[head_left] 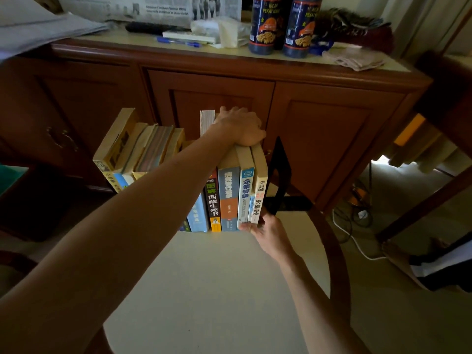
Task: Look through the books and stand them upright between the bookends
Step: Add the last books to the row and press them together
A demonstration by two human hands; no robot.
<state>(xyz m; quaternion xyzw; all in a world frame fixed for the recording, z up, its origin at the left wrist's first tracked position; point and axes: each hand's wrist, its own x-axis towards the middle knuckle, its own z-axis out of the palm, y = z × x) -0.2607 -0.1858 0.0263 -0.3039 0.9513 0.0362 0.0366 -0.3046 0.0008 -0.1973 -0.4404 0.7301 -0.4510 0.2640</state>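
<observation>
A row of books [228, 198] stands spine-out on a round cream table [217, 290]. A black bookend [277, 175] stands at the row's right end. My left hand [240, 126] lies palm down across the tops of the rightmost books, fingers curled over their far edge. My right hand [265, 233] grips the bottom of the thin book [251, 208] and the white-spined book [259, 198] beside the bookend. At the left several yellowed books [132, 154] lean leftward. My left forearm hides the middle of the row. No left bookend is visible.
A wooden cabinet [319, 118] stands right behind the table, with two dark sauce bottles [281, 24], newspapers [153, 7], a blue pen [178, 42] and cloths on top. A white cable [350, 233] runs over the floor at the right, below another table's edge.
</observation>
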